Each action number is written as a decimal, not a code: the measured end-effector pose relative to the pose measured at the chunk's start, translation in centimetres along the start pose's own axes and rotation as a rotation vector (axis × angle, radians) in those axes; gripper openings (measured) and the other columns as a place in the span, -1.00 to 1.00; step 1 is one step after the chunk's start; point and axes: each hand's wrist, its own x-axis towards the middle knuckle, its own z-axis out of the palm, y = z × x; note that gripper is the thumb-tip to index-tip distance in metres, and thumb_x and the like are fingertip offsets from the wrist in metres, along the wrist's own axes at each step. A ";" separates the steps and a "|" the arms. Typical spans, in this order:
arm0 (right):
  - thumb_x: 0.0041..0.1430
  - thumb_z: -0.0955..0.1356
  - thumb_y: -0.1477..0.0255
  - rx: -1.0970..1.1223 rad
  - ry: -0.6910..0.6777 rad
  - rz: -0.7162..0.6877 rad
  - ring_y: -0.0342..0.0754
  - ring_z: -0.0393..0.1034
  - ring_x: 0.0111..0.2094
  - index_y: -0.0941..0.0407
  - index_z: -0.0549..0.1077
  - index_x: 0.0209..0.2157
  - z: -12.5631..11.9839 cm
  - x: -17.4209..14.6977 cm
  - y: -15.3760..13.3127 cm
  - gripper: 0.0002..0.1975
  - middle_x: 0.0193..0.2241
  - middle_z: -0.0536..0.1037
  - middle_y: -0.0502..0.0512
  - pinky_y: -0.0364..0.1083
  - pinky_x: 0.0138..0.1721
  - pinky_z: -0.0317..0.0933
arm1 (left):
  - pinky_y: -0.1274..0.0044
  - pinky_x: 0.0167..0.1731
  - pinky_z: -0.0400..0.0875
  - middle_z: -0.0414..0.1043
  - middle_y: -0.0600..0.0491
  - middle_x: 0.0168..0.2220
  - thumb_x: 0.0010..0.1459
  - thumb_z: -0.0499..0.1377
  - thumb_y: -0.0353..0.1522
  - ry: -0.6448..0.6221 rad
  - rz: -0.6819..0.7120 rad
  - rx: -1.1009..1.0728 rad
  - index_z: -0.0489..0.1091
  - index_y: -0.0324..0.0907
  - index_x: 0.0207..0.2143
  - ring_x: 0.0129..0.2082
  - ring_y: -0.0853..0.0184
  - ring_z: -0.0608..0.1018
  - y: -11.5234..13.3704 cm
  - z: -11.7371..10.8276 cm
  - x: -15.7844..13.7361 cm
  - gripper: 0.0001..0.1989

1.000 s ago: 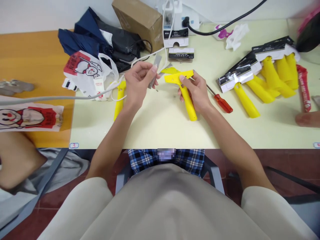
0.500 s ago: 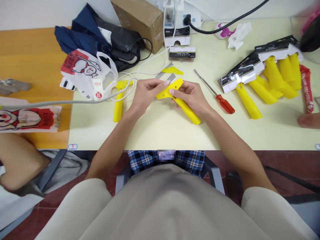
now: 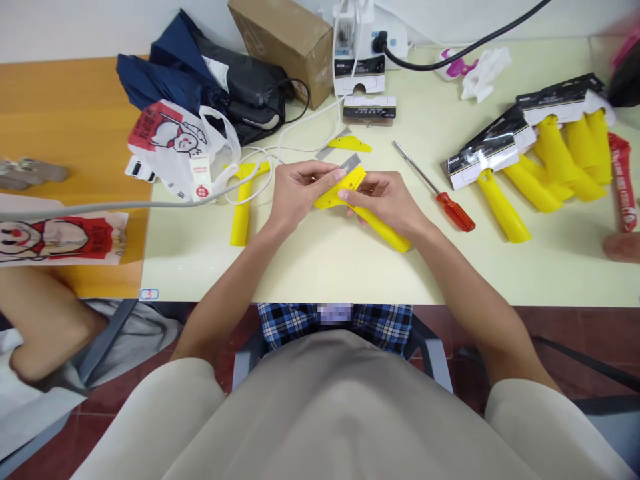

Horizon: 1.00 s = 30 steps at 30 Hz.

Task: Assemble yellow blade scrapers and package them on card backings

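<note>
The yellow scraper (image 3: 377,227) is held up between the two hands, over the bare front part of the counter (image 3: 320,277). Its wide head sits between the fingers of both hands, and its handle slants down toward the person's right, passing below the right palm with its end clear of the fingers. The left hand (image 3: 300,193) is closed in a pinch at the upper left of the head, its thumb against a flat grey blade (image 3: 351,161) that sticks out along the head's far edge (whether the blade is seated in the head, I cannot tell). The right hand (image 3: 393,203) is clamped on the scraper where head and handle meet, thumb on top and fingers curled beneath. The hands are close together, with only the scraper's head between them.

Just beyond the hands lies a small yellow plate (image 3: 353,143), with grey metal showing beside it. To the right of the right hand is a screwdriver (image 3: 455,211) with a red handle, its tip pointing away from the person. A second scraper (image 3: 241,217) lies left of the left hand, partly under a white cord (image 3: 271,177).
</note>
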 end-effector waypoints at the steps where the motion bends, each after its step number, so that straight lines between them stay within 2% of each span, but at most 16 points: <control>1: 0.09 0.70 -0.21 -0.004 -0.001 -0.003 -0.17 0.44 -0.51 0.14 0.69 -0.17 0.0 0.0 0.0 -0.31 -0.37 0.66 0.08 -0.12 -0.52 0.30 | 0.42 -0.26 0.61 0.77 0.05 -0.30 0.10 0.63 0.17 0.002 0.000 0.007 0.81 -0.03 -0.30 -0.32 0.31 0.69 0.1 0.0 -0.1 -0.51; 6: 0.05 0.71 -0.23 0.019 0.011 0.027 -0.17 0.45 -0.47 0.17 0.68 -0.16 0.2 -0.1 -0.4 -0.26 -0.36 0.65 0.10 -0.14 -0.52 0.28 | 0.43 -0.23 0.62 0.78 0.05 -0.30 0.13 0.61 0.17 0.024 0.036 -0.011 0.83 -0.02 -0.29 -0.32 0.31 0.70 0.1 0.2 -0.1 -0.53; 10: 0.04 0.70 -0.25 0.029 0.023 0.032 -0.19 0.46 -0.47 0.19 0.64 -0.20 0.2 0.1 -0.1 -0.23 -0.37 0.65 0.09 -0.17 -0.52 0.30 | 0.47 -0.26 0.62 0.78 0.07 -0.31 0.08 0.64 0.16 0.041 0.049 -0.048 0.84 -0.02 -0.28 -0.34 0.35 0.69 -0.3 0.3 -0.1 -0.53; 17: 0.13 0.65 -0.29 -0.023 0.013 0.017 -0.20 0.45 -0.51 0.19 0.64 -0.21 -0.3 0.3 0.5 -0.23 -0.33 0.68 0.12 -0.16 -0.53 0.33 | 0.50 -0.26 0.61 0.77 0.08 -0.33 0.13 0.62 0.15 0.008 0.046 -0.056 0.85 0.00 -0.26 -0.34 0.37 0.69 -0.6 0.1 0.0 -0.55; 22: 0.14 0.66 -0.25 -0.009 0.035 0.021 -0.20 0.45 -0.53 0.21 0.65 -0.18 -0.4 0.5 0.5 -0.25 -0.36 0.67 0.12 -0.16 -0.53 0.35 | 0.46 -0.21 0.65 0.77 0.07 -0.31 0.19 0.58 0.16 -0.044 0.053 -0.040 0.84 -0.02 -0.26 -0.33 0.35 0.71 -0.7 -0.2 0.2 -0.54; 26: 0.15 0.68 -0.21 0.032 0.042 0.004 -0.20 0.48 -0.47 0.20 0.66 -0.18 -0.2 0.6 0.6 -0.29 -0.36 0.66 0.11 -0.19 -0.53 0.36 | 0.42 -0.14 0.69 0.79 0.06 -0.27 0.27 0.54 0.15 -0.063 0.068 -0.035 0.84 -0.01 -0.23 -0.29 0.31 0.74 -1.1 -0.2 0.2 -0.55; 30: 0.14 0.70 -0.17 0.053 0.044 -0.005 -0.19 0.52 -0.40 0.18 0.66 -0.20 -0.2 0.7 0.6 -0.33 -0.34 0.67 0.09 -0.20 -0.51 0.39 | 0.42 -0.19 0.66 0.81 0.05 -0.23 0.32 0.52 0.13 -0.071 0.111 -0.008 0.84 0.02 -0.20 -0.27 0.30 0.75 -1.5 -0.5 0.3 -0.59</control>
